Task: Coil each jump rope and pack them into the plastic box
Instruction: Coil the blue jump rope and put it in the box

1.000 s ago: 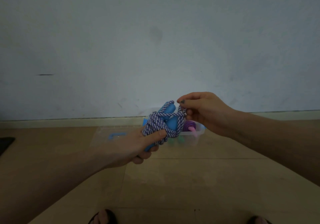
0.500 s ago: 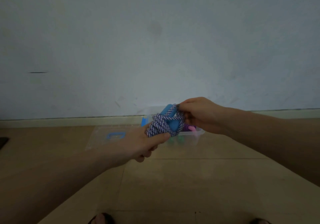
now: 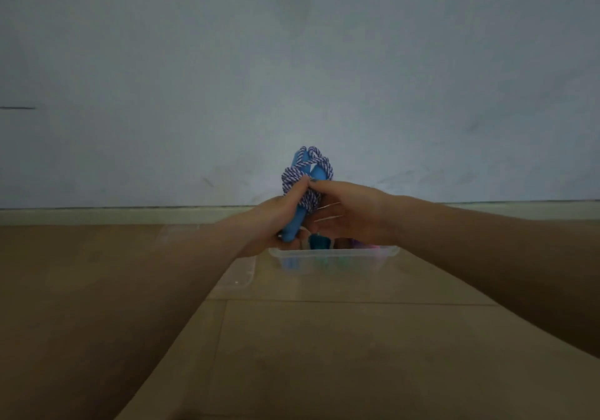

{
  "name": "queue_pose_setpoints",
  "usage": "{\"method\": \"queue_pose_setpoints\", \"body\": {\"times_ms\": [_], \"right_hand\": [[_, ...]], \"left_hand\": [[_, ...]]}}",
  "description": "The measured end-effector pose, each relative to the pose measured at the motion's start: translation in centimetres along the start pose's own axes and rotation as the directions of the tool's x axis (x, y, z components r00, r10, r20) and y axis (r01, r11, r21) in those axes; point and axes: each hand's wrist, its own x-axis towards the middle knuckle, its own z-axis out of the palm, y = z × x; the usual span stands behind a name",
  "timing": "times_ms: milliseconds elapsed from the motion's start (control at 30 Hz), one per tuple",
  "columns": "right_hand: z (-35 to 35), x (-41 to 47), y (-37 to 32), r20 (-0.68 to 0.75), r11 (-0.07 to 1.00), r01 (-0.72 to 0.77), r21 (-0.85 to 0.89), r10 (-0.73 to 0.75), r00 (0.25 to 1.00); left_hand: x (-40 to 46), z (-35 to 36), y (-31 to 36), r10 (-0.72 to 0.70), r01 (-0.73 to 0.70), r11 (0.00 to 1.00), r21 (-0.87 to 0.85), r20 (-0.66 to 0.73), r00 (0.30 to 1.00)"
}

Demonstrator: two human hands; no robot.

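Jump rope (image 3: pixel 306 177), blue handles with purple-and-white twisted cord wound round them into a tight bundle, held upright in the air above the near-left part of the plastic box (image 3: pixel 331 254). Handle tops stick up out of the coils; one handle end pokes down below the left palm.

Left hand (image 3: pixel 276 221) wraps the lower part of the bundle, fingers curled round the handles, thumb pressed up against the cord wraps. Right hand (image 3: pixel 347 215) comes in from the right side, thumb and forefinger tip pinching the cord at the middle of the bundle, just where the left thumb sits; remaining fingers loosely spread below, pointing left. The two hands touch at the pinch point.

Plastic box: clear, shallow, open-topped, on the floor (image 3: pixel 324 354) directly below the hands. Near rim and front wall visible; far side hidden by the hands. Inside, blurred coloured shapes: blue at the left, green mid, pink or purple at the right end. Cannot tell their exact form.

Clear lid (image 3: pixel 237 276) lies flat on the floor just beside the box's left end, partly covered by the left forearm.

Floor tan tiles, a pale skirting strip behind, then a plain grey wall (image 3: pixel 292 78). Light dim.
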Motion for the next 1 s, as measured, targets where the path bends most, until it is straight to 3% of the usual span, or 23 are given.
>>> {"method": "queue_pose_setpoints", "body": {"times_ms": [167,300,500,733,800,867,1000], "right_hand": [[-1.3,5.6,2.4,-0.067,0.974,0.004,0.226,0.012,0.998],[-2.1,9.2,4.9,-0.072,0.942,-0.034,0.334,0.062,0.996],[-3.5,14.4,8.1,-0.2,0.986,-0.118,0.116,0.139,0.97],[-3.7,17.7,9.7,-0.118,0.98,-0.146,-0.138,0.13,0.985],[-3.8,18.2,9.8,-0.108,0.959,-0.197,-0.206,0.178,0.978],[-3.8,18.5,10.0,-0.097,0.927,-0.247,-0.283,0.229,0.969],[-3.6,19.2,10.6,-0.137,0.877,-0.235,-0.419,0.195,0.971]], "left_hand": [[4.4,0.4,-1.7,0.121,-0.121,0.986,0.116,0.008,0.993],[8.7,0.3,-3.0,0.296,-0.256,0.853,0.455,-0.019,0.955],[12.2,-0.7,-5.9,0.258,-0.149,0.663,0.734,-0.037,0.965],[13.7,-2.2,-7.6,0.395,-0.131,0.444,0.886,-0.063,0.917],[13.6,-2.7,-8.1,0.474,-0.093,0.509,0.856,-0.188,0.86],[13.3,-3.6,-8.9,0.461,-0.024,0.637,0.771,-0.356,0.813],[13.0,-6.2,-12.4,0.22,0.209,0.724,0.657,-0.507,0.833]]}}
